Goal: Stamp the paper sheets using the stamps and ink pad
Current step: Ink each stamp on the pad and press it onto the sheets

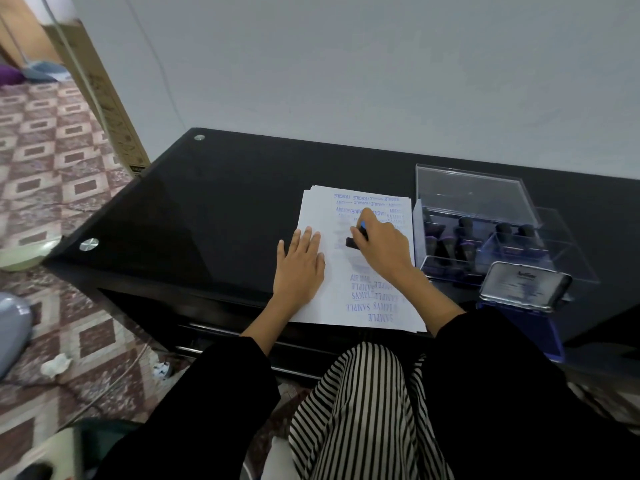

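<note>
Your left hand (300, 263) lies flat on the paper sheets (311, 216) just left of the frame's centre. Its fingers are straight and only slightly spread, and the palm presses on the left half of the top sheet. Your right hand (382, 242) is just to the right of it, fingers curled round the handle of a stamp (352, 242). The stamp's black base sits on the middle of the sheet, and a small blue patch shows near your fingertips. You cannot tell from here whether the base is pressed fully flat.

The sheets form a slightly fanned stack at the near edge of the black glass table (207, 209), in the centre of the frame. Blue prints already cover the top sheet: FRAGILE along the far end, SAMPLE and AIR MAIL towards the near end.

To the right of the stack stands a clear plastic box (471, 192) with its lid raised, and more stamps (465, 233) with dark handles stand upright inside it. In front of the box, at the lower right of the table, the ink pad (530, 334) lies open. Its metal lid (524, 285) is tipped up and the blue pad lies beside your right sleeve (485, 358).

A patterned tiled floor (52, 161) fills the left side of the frame.
</note>
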The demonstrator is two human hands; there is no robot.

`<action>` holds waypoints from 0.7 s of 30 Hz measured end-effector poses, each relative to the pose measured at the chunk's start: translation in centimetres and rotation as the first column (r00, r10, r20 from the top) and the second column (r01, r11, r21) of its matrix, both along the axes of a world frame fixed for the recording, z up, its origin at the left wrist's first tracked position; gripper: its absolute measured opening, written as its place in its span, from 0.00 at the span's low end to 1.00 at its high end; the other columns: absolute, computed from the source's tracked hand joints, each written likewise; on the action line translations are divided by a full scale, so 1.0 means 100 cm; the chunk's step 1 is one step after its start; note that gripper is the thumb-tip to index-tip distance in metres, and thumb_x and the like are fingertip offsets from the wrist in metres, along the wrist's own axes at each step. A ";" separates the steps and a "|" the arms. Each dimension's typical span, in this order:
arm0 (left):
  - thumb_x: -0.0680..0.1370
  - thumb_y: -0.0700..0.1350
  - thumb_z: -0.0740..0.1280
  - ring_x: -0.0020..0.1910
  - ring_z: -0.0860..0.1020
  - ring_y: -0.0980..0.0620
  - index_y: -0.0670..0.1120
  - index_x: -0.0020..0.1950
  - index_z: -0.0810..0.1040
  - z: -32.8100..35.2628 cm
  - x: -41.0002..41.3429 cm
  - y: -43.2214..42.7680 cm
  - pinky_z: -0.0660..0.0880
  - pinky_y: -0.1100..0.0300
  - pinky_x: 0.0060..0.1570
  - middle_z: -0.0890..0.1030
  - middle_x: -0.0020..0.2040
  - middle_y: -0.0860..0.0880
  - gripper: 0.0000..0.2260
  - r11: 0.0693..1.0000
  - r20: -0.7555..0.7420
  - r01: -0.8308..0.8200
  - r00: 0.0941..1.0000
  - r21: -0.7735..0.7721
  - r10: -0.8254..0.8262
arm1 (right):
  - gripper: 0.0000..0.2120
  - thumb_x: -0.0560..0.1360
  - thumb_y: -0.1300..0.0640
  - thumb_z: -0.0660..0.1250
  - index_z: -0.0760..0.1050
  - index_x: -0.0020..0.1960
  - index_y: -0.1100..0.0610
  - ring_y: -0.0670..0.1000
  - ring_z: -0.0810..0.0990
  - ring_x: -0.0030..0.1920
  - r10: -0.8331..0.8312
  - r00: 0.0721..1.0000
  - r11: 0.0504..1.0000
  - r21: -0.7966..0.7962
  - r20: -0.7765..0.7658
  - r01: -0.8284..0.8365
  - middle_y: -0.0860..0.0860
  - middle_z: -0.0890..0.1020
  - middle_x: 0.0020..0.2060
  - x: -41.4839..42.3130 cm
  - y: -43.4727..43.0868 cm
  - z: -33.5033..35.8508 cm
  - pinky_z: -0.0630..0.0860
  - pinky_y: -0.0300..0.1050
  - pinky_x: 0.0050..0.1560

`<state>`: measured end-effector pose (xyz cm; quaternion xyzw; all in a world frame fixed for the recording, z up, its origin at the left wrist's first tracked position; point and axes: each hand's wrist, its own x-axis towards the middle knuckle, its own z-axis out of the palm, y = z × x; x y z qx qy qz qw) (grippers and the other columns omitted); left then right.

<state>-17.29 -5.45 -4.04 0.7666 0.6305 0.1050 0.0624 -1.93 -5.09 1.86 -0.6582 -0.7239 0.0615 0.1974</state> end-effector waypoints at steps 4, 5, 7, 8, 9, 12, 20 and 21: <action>0.83 0.48 0.46 0.77 0.45 0.50 0.46 0.77 0.49 0.000 0.000 0.001 0.43 0.47 0.74 0.49 0.78 0.49 0.22 1.000 -0.005 0.000 1.000 -0.027 0.000 | 0.08 0.81 0.54 0.55 0.60 0.47 0.57 0.52 0.68 0.29 -0.033 0.999 0.999 -0.020 0.006 0.033 0.53 0.73 0.32 0.016 -0.011 0.002 0.61 0.42 0.28; 0.83 0.48 0.46 0.77 0.45 0.50 0.46 0.77 0.49 0.001 0.001 0.002 0.43 0.47 0.74 0.49 0.78 0.49 0.22 0.999 -0.011 -0.003 1.000 -0.032 0.003 | 0.08 0.81 0.54 0.55 0.60 0.47 0.57 0.53 0.69 0.30 -0.035 0.999 0.999 -0.022 0.003 0.035 0.53 0.74 0.32 0.019 -0.013 0.001 0.62 0.43 0.29; 0.83 0.47 0.47 0.77 0.46 0.49 0.46 0.77 0.51 0.005 0.003 0.001 0.44 0.45 0.73 0.50 0.78 0.49 0.22 1.000 -0.032 -0.010 0.999 -0.025 0.009 | 0.08 0.81 0.54 0.55 0.61 0.46 0.57 0.53 0.69 0.30 -0.039 0.999 0.999 -0.025 -0.009 0.038 0.54 0.74 0.33 0.024 -0.020 0.001 0.63 0.43 0.29; 0.83 0.46 0.48 0.77 0.47 0.49 0.46 0.77 0.52 0.007 0.006 -0.001 0.44 0.44 0.73 0.51 0.78 0.48 0.22 1.000 -0.052 -0.006 0.999 -0.006 0.006 | 0.08 0.81 0.54 0.55 0.61 0.46 0.56 0.53 0.70 0.30 -0.041 0.999 0.999 -0.024 -0.014 0.041 0.53 0.75 0.33 0.026 -0.025 0.002 0.63 0.43 0.29; 0.83 0.45 0.48 0.77 0.48 0.50 0.46 0.77 0.53 0.009 0.009 -0.004 0.44 0.44 0.73 0.52 0.78 0.49 0.21 1.000 -0.067 0.006 0.998 0.021 -0.005 | 0.08 0.81 0.53 0.55 0.61 0.47 0.56 0.53 0.70 0.30 -0.045 0.999 0.999 -0.018 -0.020 0.045 0.53 0.74 0.32 0.029 -0.029 0.003 0.64 0.43 0.30; 0.83 0.45 0.50 0.76 0.52 0.51 0.47 0.75 0.58 0.013 0.027 -0.020 0.45 0.48 0.73 0.58 0.76 0.49 0.20 0.990 0.038 0.094 0.994 0.106 -0.098 | 0.07 0.80 0.53 0.56 0.65 0.49 0.57 0.53 0.72 0.32 -0.072 0.996 0.997 0.017 -0.049 0.073 0.51 0.75 0.33 0.043 -0.046 0.009 0.65 0.42 0.30; 0.78 0.54 0.48 0.63 0.71 0.49 0.43 0.64 0.74 0.028 0.106 -0.072 0.61 0.58 0.67 0.76 0.62 0.47 0.25 0.874 0.319 0.433 0.815 0.219 -0.484 | 0.09 0.78 0.53 0.61 0.66 0.54 0.57 0.58 0.79 0.41 -0.225 0.968 0.968 0.087 -0.111 0.235 0.54 0.79 0.41 0.112 -0.102 0.014 0.67 0.45 0.35; 0.77 0.56 0.48 0.63 0.71 0.50 0.42 0.65 0.73 0.028 0.116 -0.078 0.62 0.59 0.66 0.75 0.62 0.46 0.26 0.863 0.319 0.463 0.802 0.202 -0.505 | 0.09 0.78 0.53 0.61 0.66 0.53 0.57 0.58 0.79 0.41 -0.240 0.965 0.964 0.089 -0.105 0.250 0.54 0.79 0.40 0.122 -0.108 0.013 0.68 0.45 0.34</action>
